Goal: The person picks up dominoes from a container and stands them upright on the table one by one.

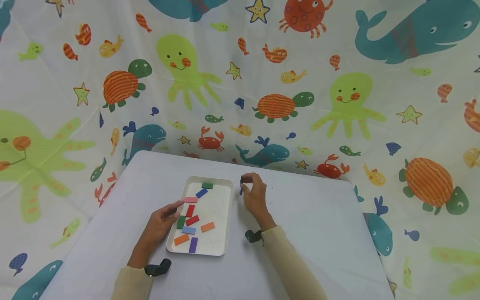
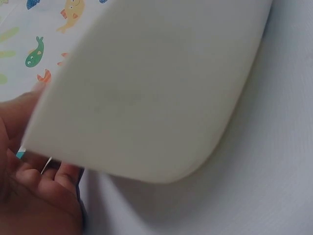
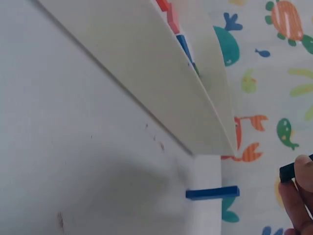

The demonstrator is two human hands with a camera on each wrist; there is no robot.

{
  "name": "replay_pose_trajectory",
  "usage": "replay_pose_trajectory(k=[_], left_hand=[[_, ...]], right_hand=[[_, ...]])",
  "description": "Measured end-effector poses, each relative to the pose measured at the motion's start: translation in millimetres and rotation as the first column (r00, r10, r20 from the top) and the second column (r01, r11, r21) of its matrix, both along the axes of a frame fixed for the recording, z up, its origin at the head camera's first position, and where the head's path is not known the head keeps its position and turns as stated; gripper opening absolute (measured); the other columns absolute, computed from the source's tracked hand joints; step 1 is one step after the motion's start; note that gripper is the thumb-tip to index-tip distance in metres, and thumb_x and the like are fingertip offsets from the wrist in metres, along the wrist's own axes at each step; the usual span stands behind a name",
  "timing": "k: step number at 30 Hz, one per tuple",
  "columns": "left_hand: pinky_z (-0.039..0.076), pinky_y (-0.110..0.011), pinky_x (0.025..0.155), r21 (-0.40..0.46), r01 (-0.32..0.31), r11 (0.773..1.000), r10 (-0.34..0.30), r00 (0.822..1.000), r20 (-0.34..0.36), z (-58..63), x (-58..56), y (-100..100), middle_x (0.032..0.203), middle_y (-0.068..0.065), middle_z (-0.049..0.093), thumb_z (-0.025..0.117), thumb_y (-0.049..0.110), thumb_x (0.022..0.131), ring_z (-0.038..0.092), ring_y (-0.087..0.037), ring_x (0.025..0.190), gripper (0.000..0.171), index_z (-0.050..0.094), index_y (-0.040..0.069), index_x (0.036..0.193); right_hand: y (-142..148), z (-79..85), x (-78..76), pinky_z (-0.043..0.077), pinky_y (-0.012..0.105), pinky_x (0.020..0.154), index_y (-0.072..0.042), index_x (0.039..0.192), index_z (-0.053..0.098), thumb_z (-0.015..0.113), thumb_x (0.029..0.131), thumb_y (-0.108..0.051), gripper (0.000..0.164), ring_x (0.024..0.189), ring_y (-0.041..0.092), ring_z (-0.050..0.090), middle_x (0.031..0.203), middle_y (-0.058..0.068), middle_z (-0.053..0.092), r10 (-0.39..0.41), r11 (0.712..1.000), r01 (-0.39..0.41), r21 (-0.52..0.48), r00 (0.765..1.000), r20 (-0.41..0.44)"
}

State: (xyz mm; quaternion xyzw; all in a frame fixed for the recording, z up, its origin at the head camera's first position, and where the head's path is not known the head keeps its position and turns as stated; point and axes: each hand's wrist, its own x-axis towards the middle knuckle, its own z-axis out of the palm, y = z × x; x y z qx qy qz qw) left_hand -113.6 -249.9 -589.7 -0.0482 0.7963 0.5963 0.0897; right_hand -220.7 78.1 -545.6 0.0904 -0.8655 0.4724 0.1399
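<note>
A white tray [image 1: 217, 246] lies on the table, holding several flat coloured blocks in green, blue, pink, red, orange and purple. My left hand [image 1: 159, 223] holds the tray's left edge, its fingertips at the rim beside the pink block [image 1: 191, 200]. In the left wrist view the tray's pale outer wall [image 2: 146, 98] hides part of that hand. Beyond the tray's right side, my right hand [image 1: 256, 198] pinches a dark block [image 3: 288, 172] between thumb and fingers. Just below it, a blue block [image 3: 212, 193] stands upright on the table, apart from the tray.
A white cloth covers the table [image 1: 318, 233]. Behind it hangs a curtain [image 1: 232, 83] printed with sea animals. Dark camera mounts sit on both wrists, the left one [image 1: 158, 268] close to the tray's near-left corner.
</note>
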Motion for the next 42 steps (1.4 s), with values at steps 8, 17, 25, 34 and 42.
replay_pose_trajectory(k=[8, 17, 25, 34, 42], left_hand=[[0.043, -0.042, 0.117, -0.009, -0.006, 1.000, 0.007, 1.000, 0.014, 1.0, -0.9, 0.4, 0.173, -0.011, 0.037, 0.061, 0.033, 0.109, 0.034, -0.039, 0.161, 0.051, 0.052, 0.023, 0.158], [0.044, -0.042, 0.115, -0.017, 0.000, 1.000, 0.000, 1.000, -0.002, -1.7, -0.5, -0.6, 0.172, -0.012, 0.038, 0.062, 0.035, 0.109, 0.036, -0.040, 0.160, 0.052, 0.052, 0.022, 0.158], [0.044, -0.041, 0.116, -0.009, 0.003, 1.000, -0.003, 1.000, -0.011, -1.6, -0.8, -1.1, 0.172, -0.011, 0.038, 0.062, 0.034, 0.109, 0.036, -0.040, 0.160, 0.052, 0.053, 0.022, 0.158], [0.041, -0.042, 0.118, -0.016, 0.009, 1.000, -0.009, 1.000, 0.008, -2.5, -5.1, -2.8, 0.173, -0.010, 0.038, 0.061, 0.031, 0.109, 0.032, -0.038, 0.162, 0.050, 0.053, 0.023, 0.158], [0.042, -0.043, 0.118, -0.021, 0.008, 1.000, -0.008, 1.000, 0.016, -3.3, -10.2, -4.4, 0.173, -0.009, 0.037, 0.062, 0.032, 0.109, 0.033, -0.038, 0.161, 0.051, 0.052, 0.024, 0.158]], right_hand=[[11.8, -7.1, -3.7, 0.037, 0.063, 0.124, -0.012, 0.128, 0.063, 0.069, 0.100, -0.002, 0.030, 0.117, 0.027, 0.070, 0.123, 0.007, 0.071, -0.052, 0.999, 0.053, -0.015, 0.997, 0.056], [19.5, -18.5, -4.6, 0.021, 0.074, 0.128, -0.011, 0.128, 0.063, 0.070, 0.099, 0.000, 0.032, 0.116, 0.029, 0.071, 0.121, 0.010, 0.071, -0.066, 0.998, 0.067, -0.001, 0.992, 0.108], [22.5, -26.0, -4.6, 0.022, 0.071, 0.129, -0.012, 0.127, 0.064, 0.069, 0.099, 0.000, 0.031, 0.118, 0.029, 0.070, 0.123, 0.009, 0.071, -0.075, 0.996, 0.068, 0.052, 0.984, 0.161], [20.2, -36.3, -8.1, 0.054, 0.047, 0.115, -0.013, 0.126, 0.064, 0.067, 0.100, 0.001, 0.030, 0.117, 0.024, 0.070, 0.123, 0.007, 0.071, -0.091, 0.995, 0.079, 0.065, 0.975, 0.202], [17.3, -39.5, -11.1, 0.053, 0.044, 0.117, -0.013, 0.127, 0.064, 0.065, 0.101, 0.000, 0.029, 0.118, 0.023, 0.070, 0.124, 0.006, 0.070, -0.096, 0.994, 0.081, 0.074, 0.967, 0.234]])
